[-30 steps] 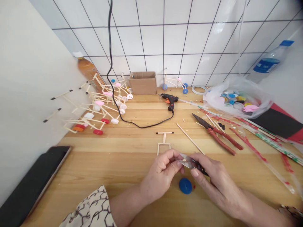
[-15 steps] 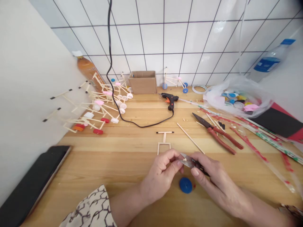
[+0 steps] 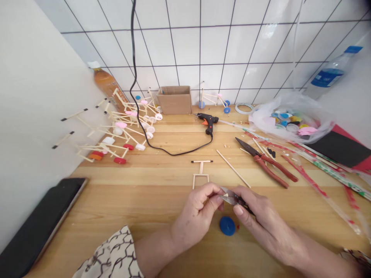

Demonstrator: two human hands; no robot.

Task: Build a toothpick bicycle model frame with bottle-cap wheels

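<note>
Small metal snips point(image 3: 231, 198) with dark handles lie in my right hand point(image 3: 262, 220), which is closed round them. Between their parted blades shows the pale tip of a thin wooden stick point(image 3: 225, 195). My left hand point(image 3: 199, 214) pinches that stick; most of it is hidden by the fingers. Just below the blades, a blue bottle cap point(image 3: 227, 226) rests flat on the table. Behind my left hand lies a small stick frame point(image 3: 201, 170) with a black-tipped crossbar, its near end covered by the hand. A loose wooden stick point(image 3: 233, 168) lies beyond the snips.
Red-handled pliers point(image 3: 265, 162) lie at right, near plastic strips. A black glue gun point(image 3: 207, 122) trails its cable across the table. Stick models with cap wheels point(image 3: 119, 160) crowd the left. A cardboard box point(image 3: 174, 101), a bag of caps point(image 3: 292, 119) and a phone point(image 3: 43, 224) surround the workspace.
</note>
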